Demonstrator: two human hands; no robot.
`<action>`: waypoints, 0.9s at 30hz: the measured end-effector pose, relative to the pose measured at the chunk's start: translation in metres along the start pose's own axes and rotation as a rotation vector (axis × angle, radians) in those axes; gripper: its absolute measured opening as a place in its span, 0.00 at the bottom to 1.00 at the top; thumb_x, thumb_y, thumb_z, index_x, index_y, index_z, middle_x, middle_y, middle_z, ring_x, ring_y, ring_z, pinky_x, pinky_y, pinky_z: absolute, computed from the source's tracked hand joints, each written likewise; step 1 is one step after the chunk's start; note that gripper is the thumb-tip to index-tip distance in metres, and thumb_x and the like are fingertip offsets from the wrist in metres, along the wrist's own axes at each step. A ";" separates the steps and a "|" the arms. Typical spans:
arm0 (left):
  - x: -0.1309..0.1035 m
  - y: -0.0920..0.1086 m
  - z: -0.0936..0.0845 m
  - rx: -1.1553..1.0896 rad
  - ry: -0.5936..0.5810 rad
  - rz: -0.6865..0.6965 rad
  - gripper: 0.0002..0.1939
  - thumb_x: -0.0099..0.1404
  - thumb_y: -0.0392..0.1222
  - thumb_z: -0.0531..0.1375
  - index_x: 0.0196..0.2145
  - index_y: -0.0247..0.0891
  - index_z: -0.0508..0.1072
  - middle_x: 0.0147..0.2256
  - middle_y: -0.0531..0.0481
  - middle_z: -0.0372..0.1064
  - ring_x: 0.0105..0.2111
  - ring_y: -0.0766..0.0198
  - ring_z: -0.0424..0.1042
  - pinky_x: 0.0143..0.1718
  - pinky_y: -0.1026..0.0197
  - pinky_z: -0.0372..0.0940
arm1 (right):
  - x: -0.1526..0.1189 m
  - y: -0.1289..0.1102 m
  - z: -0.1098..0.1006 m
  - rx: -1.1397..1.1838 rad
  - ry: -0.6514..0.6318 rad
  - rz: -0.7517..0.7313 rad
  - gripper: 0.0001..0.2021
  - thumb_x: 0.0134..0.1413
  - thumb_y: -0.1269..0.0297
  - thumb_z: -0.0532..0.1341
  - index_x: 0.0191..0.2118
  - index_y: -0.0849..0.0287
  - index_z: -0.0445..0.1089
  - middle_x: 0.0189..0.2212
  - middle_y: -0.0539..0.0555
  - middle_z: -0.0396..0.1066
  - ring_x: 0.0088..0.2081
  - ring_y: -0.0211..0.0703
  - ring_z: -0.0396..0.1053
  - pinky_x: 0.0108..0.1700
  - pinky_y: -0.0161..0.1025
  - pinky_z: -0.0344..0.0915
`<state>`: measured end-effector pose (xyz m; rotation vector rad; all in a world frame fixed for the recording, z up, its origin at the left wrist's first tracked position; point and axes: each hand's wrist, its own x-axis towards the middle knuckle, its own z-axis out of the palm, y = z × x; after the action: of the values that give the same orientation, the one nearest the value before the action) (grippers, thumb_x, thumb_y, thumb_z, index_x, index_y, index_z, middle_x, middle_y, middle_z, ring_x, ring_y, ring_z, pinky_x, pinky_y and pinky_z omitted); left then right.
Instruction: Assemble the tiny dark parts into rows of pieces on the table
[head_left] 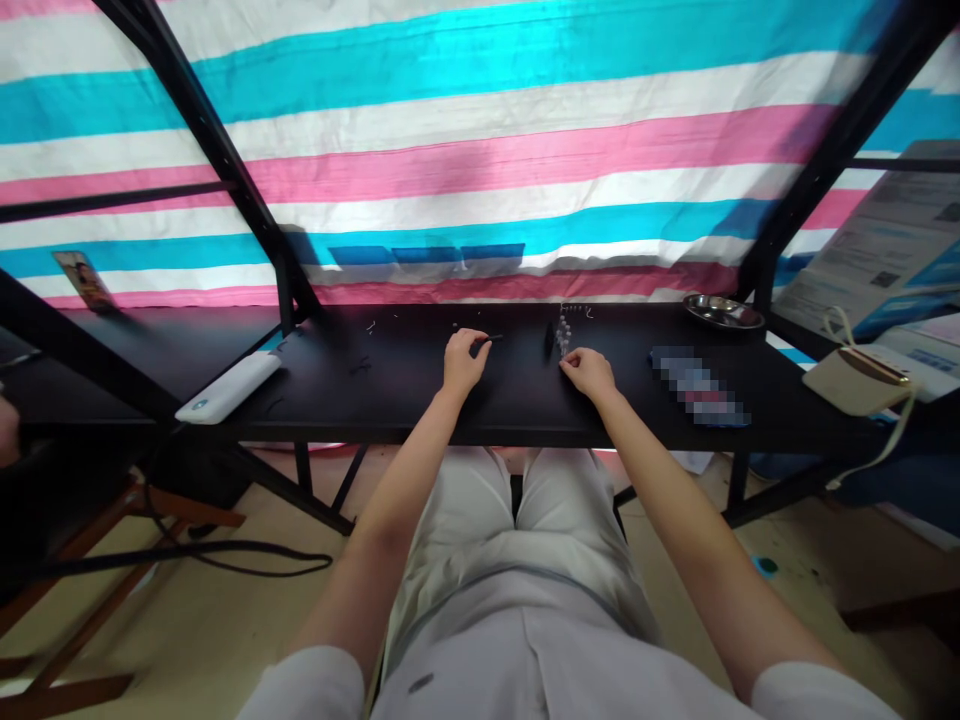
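My left hand (pixel 465 358) is over the black tabletop, its fingers closed on a thin dark stick-like tool (pixel 492 338) that points right. To its right, my right hand (pixel 591 372) rests on the table with thumb and fingertips pinched together. What is between those fingertips is too small to make out. Just beyond them lies a row of small clear, bead-like pieces (pixel 562 332), running away from me. A small dark object (pixel 549 338) stands beside this row, on its left. A few tiny pale bits (pixel 589 313) lie behind it.
On the black table (pixel 390 405) a white oblong device (pixel 231 388) lies left and a blurred blue packet (pixel 697 388) right. A metal dish (pixel 723 312) is at the back right. A cream bag (pixel 855 380) stands beyond the right frame post. Striped sheeting hangs behind. Another person's hand (pixel 7 428) shows far left.
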<state>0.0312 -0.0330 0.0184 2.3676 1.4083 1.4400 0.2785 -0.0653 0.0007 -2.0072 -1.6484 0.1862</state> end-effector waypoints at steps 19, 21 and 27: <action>-0.001 -0.007 0.005 -0.094 0.099 0.105 0.04 0.62 0.38 0.59 0.35 0.38 0.73 0.34 0.48 0.69 0.37 0.62 0.67 0.42 0.58 0.63 | -0.002 -0.067 0.020 -0.211 -0.115 -0.440 0.09 0.58 0.63 0.54 0.39 0.59 0.71 0.40 0.56 0.69 0.37 0.41 0.69 0.35 0.35 0.59; -0.001 -0.008 0.005 -0.087 0.102 0.088 0.04 0.61 0.37 0.59 0.35 0.38 0.73 0.34 0.48 0.69 0.36 0.62 0.67 0.41 0.58 0.63 | 0.002 -0.073 0.023 -0.224 -0.116 -0.442 0.10 0.58 0.64 0.54 0.39 0.59 0.70 0.41 0.57 0.69 0.38 0.43 0.69 0.36 0.36 0.59; -0.001 -0.011 0.004 -0.079 0.134 0.061 0.03 0.61 0.36 0.59 0.34 0.37 0.72 0.34 0.48 0.70 0.35 0.62 0.66 0.40 0.58 0.63 | 0.006 -0.079 0.034 -0.220 -0.077 -0.433 0.10 0.59 0.63 0.52 0.40 0.59 0.69 0.42 0.57 0.68 0.37 0.43 0.69 0.35 0.36 0.60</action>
<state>0.0267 -0.0257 0.0103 2.3251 1.2896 1.6652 0.1965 -0.0401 0.0111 -1.7533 -2.1868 -0.0799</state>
